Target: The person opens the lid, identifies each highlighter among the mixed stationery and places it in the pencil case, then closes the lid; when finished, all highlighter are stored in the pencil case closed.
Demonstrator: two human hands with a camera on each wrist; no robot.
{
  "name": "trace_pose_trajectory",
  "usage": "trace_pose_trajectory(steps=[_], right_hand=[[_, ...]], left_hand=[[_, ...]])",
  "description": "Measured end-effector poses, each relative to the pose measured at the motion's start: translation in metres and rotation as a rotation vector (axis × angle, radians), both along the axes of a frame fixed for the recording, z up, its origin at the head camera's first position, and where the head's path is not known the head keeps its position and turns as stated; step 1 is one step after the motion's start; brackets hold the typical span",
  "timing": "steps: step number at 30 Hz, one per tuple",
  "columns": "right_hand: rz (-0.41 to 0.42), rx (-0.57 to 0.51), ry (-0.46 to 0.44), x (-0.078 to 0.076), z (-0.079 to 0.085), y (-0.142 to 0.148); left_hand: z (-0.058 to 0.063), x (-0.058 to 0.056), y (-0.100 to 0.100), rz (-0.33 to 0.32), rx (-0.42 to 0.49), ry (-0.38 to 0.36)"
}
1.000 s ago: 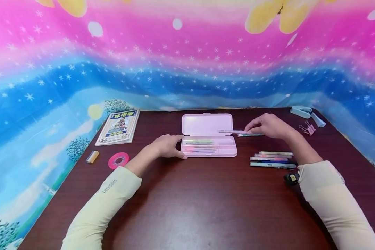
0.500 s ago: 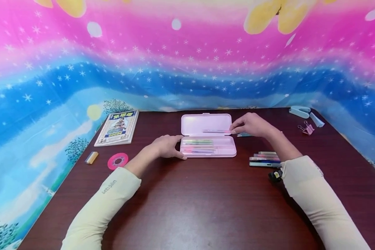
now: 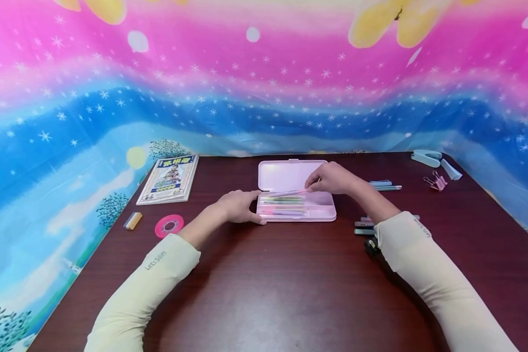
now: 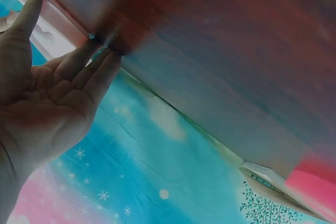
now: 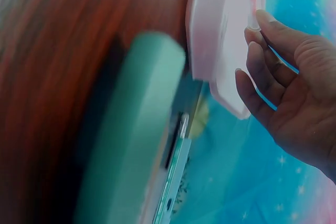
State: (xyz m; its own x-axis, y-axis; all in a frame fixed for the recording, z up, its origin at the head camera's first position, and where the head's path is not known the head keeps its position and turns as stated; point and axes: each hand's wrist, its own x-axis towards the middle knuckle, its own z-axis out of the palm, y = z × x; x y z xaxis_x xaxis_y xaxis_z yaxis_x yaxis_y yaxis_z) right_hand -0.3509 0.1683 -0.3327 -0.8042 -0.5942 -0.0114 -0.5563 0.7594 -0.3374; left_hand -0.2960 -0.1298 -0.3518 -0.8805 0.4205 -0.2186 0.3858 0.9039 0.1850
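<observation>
In the head view, a pink pencil case (image 3: 321,213) lies with its lid (image 3: 286,175) raised at the back. Several slim pens (image 3: 283,211) lie in its left part. My left hand (image 3: 237,206) touches the case's left end, thumb at the front corner and fingers towards the back; the left wrist view shows the fingers (image 4: 102,74) fairly straight. With thumb and fingertips my right hand (image 3: 332,178) pinches one end of a pinkish-purple pen (image 3: 286,193), held slightly tilted over the back of the case. The right wrist view shows this pinch (image 5: 257,27) beside the pink case.
Right of the case lie bluish pens (image 3: 385,186) and more pens (image 3: 364,231), partly hidden by the right arm. A stapler (image 3: 427,157) and a pink binder clip (image 3: 436,181) sit at back right. Leftward are a book (image 3: 169,178), a pink tape roll (image 3: 169,226) and an eraser-like block (image 3: 133,221).
My right hand has carried the pinkish-purple pen left from beside the case to above its back part. The left hand has stayed at the case's left end.
</observation>
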Motion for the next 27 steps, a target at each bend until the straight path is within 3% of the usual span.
trace_pose_trajectory(steps=[18, 27], right_hand=[[-0.031, 0.078, 0.089, 0.008, -0.009, -0.03], [-0.05, 0.095, 0.087, 0.016, -0.008, -0.023]], left_hand=[[0.002, -0.002, 0.0, -0.009, -0.011, 0.0], [-0.001, -0.003, 0.0, -0.007, -0.013, 0.006]])
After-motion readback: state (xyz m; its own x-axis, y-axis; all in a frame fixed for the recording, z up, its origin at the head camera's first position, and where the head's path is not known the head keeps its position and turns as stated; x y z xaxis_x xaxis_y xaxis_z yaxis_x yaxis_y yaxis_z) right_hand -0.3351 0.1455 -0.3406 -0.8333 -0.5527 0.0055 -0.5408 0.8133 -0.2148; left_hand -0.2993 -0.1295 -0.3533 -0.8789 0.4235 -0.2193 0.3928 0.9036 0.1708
